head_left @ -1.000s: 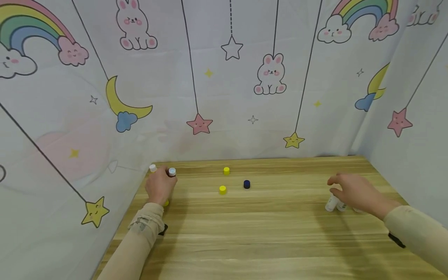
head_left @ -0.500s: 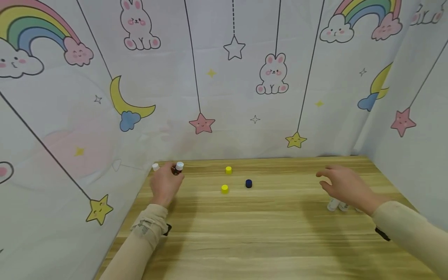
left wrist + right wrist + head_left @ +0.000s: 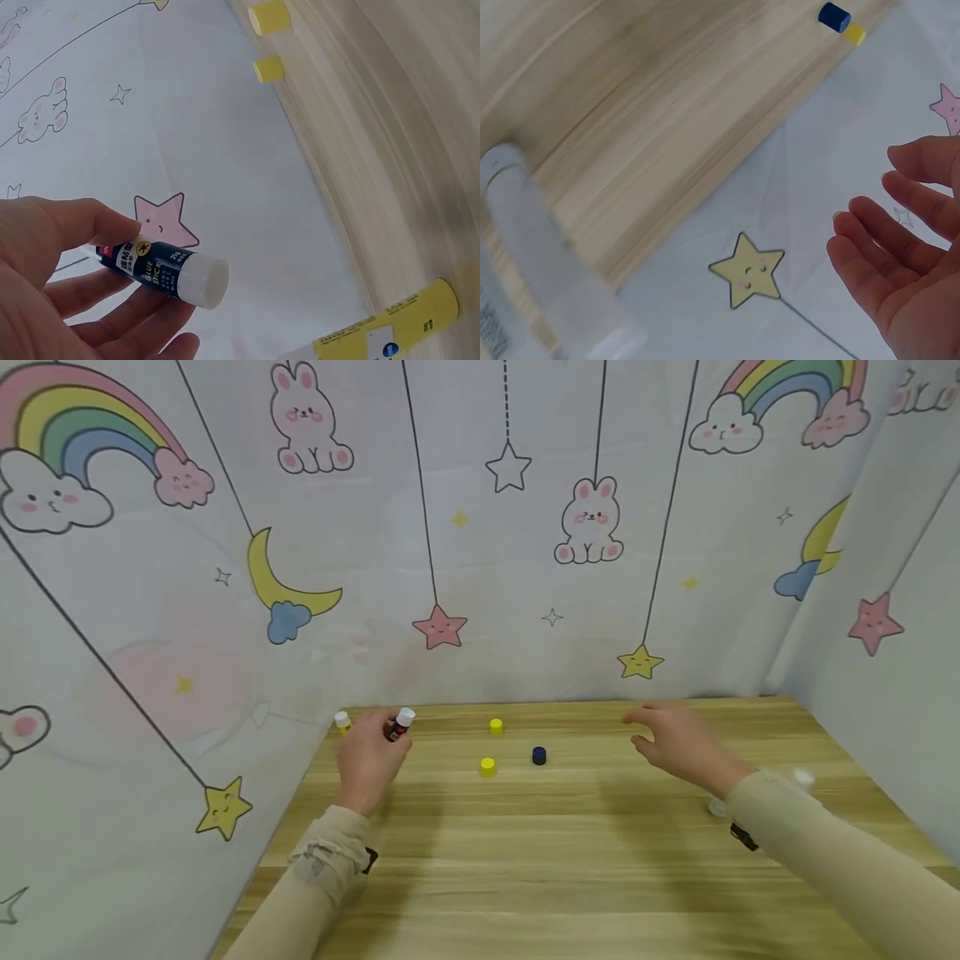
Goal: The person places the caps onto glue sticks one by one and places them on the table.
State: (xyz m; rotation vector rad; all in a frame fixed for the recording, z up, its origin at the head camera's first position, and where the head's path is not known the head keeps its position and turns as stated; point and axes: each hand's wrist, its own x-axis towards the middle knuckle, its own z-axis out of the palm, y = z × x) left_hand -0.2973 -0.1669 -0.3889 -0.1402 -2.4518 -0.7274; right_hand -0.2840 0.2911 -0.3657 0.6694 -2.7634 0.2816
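Note:
My left hand point(image 3: 370, 760) is raised at the table's left side, pinching a dark blue glue stick point(image 3: 157, 268) between thumb and fingers. The glue stick's white end points away from the palm. Beside that hand stands a yellow glue stick point(image 3: 386, 328) with a white end, partly hidden in the head view. My right hand point(image 3: 678, 743) hovers over the right half of the table, fingers loosely bent and holding nothing. Between the hands lie a dark blue cap point(image 3: 539, 756), a nearer yellow cap point(image 3: 487, 767) and a farther yellow cap point(image 3: 496, 727).
White tubes point(image 3: 544, 240) stand at the table's right, partly hidden behind my right forearm in the head view. The wooden table point(image 3: 525, 877) meets a printed curtain point(image 3: 510, 660) at its back edge, with curtain along both sides too.
My right hand has moved left, away from the white tubes. My left hand has lifted the dark blue glue stick slightly and shifted right, tilting it. The caps lie where they were.

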